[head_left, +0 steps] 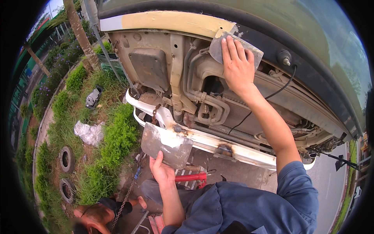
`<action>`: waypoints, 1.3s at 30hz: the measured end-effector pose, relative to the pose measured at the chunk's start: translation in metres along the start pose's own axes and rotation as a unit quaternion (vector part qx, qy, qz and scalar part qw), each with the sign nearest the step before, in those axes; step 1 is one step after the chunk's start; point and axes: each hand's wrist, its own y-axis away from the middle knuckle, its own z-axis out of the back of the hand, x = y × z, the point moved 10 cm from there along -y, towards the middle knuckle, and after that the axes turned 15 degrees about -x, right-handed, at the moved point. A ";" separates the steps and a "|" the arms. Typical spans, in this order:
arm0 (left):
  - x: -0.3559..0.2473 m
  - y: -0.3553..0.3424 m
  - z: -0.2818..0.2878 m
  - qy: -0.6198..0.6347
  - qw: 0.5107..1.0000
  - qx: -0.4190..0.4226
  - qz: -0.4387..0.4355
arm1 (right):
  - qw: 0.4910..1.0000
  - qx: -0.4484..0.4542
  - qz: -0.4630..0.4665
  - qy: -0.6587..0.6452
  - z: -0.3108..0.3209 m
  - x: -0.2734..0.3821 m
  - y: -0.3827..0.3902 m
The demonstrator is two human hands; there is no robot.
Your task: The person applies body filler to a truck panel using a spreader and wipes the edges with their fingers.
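Note:
My right hand (pixel 237 66) grips a grey metal plate (pixel 255 54), fingers spread over its face, against the vehicle's front body panel. That plate lies at the end of a cream, filler-like strip (pixel 163 19) along the panel. Lower down, my left hand (pixel 163 173) holds a larger metal plate (pixel 173 150) by its lower part, with a bright white patch on its surface. Behind that plate is a white crossbeam (pixel 202 140) with rusty, scorched spots. The exposed underside (pixel 148 70) shows pipes, a radiator and a black cable.
A rusty chain (pixel 155 113) hangs by the beam. A red tool (pixel 193 177) and ladder-like rungs are below me. Another person (pixel 93 216) crouches at lower left near a chain. Grass (pixel 117 148), old tyres (pixel 67 160), a white bag and tree trunks line the left. A road runs at right.

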 end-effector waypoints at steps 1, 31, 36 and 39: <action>0.000 -0.001 0.000 0.001 1.000 0.003 0.004 | 1.000 0.004 0.000 0.001 -0.001 0.001 0.003; 0.012 0.030 -0.016 0.007 0.999 0.032 0.001 | 0.429 0.331 -0.437 -0.718 0.048 0.088 0.150; -0.005 0.037 -0.018 0.019 0.996 0.045 -0.069 | 0.459 0.382 -0.347 -0.723 0.085 0.109 0.170; -0.020 0.035 -0.011 -0.009 0.992 0.036 -0.122 | 0.490 0.416 -0.186 -0.743 0.116 0.119 0.171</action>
